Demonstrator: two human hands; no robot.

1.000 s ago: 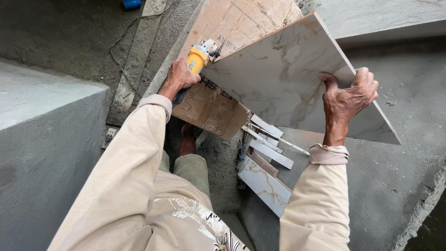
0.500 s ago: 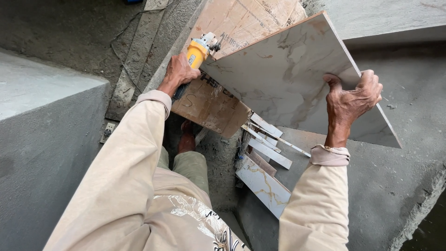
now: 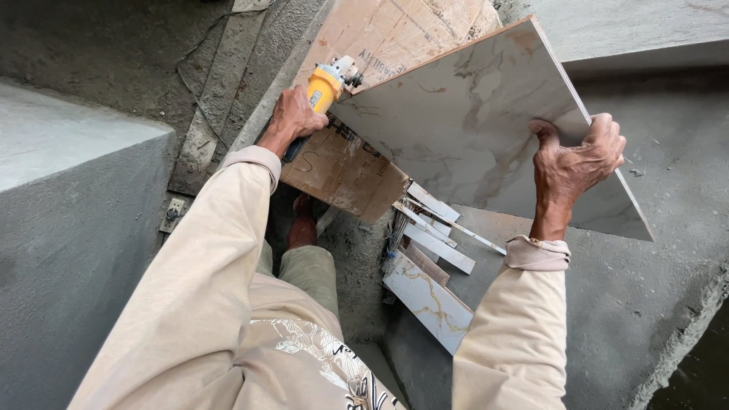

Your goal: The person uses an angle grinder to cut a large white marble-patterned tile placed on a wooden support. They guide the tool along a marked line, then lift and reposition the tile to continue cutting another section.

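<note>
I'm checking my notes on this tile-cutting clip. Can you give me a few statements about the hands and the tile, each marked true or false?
1. The left hand holds a yellow angle grinder. True.
2. The right hand grips the edge of a marbled tile. True.
3. The tile lies flat on the floor. False: it is held up, tilted, above the floor.
4. Cut tile strips lie below the tile. True.
5. The right hand is empty. False: its fingers curl over the tile's edge.
</note>
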